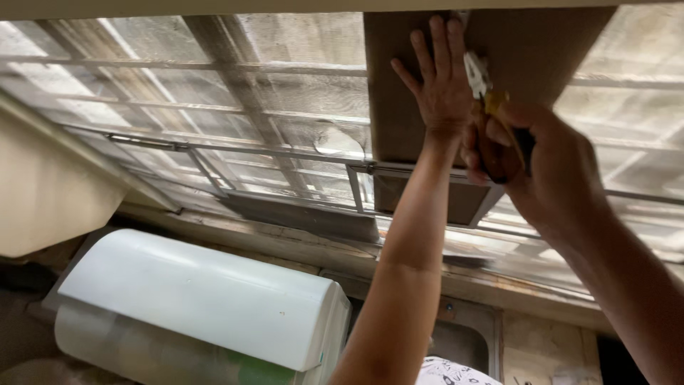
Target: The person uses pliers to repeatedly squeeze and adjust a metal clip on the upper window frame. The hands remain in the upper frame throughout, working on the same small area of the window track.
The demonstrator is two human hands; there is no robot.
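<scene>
— Pliers, which hand has them?
— The right hand, fingers wrapped tight round the dark and yellow handles, the metal nose pointing up against the brown board.
— Start from the left, though.
— Low on the left sits a white rounded appliance below the window sill. Above it runs the window mesh with its bars.
— And the other hand?
— The left hand is raised, fingers spread wide and flat on the board, just beside the pliers' tip.
— Where is the board?
— Up in front of the window, right of centre.
</scene>
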